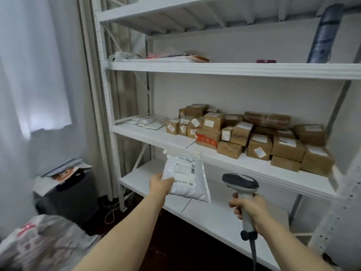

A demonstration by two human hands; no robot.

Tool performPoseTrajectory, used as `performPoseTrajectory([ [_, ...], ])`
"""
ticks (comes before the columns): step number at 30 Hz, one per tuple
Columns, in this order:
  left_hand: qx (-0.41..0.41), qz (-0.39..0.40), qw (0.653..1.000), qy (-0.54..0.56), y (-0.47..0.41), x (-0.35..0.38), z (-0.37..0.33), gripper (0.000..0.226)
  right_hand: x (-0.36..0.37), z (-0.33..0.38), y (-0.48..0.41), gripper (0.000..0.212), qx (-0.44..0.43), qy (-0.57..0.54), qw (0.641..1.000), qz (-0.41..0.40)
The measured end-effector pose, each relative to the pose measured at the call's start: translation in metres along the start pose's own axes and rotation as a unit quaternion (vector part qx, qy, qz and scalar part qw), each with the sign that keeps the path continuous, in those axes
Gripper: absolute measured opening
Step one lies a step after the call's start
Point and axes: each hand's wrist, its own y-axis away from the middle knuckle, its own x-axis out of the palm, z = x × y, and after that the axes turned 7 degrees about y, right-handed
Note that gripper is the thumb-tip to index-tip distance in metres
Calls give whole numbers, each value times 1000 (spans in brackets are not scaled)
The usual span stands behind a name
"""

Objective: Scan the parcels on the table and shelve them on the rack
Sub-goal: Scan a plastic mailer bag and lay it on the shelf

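Left grip [161,183] pinches a white poly-bag parcel [185,177] by its lower corner before the white rack [234,70], while right grip [249,210], just beside it, clasps the barcode scanner [241,184] handle.

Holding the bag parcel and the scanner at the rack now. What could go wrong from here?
The left hand pinches the white plastic bag parcel by one edge only; it could slip. The cable of the grey handheld barcode scanner hangs below the right hand and might snag on the white metal rack's lower shelf.
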Motion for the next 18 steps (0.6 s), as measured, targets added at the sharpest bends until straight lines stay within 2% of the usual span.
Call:
performPoseTrajectory([
  [7, -22, -75, 994, 71, -106, -47, -13, 19, 103, 40, -79, 20, -17, 17, 998, 57],
  [10, -26, -110, 989, 96, -156, -56, -24, 12, 144, 56, -122, 21, -26, 13, 997, 75],
  [16, -36, -128, 980, 148, -276, -52, -59, 11, 217, 105, -232, 16, -39, -2, 994, 106],
  [18, -24, -139, 981, 136, -315, -50, -75, 13, 243, 123, -271, 16, -40, -7, 992, 116],
])
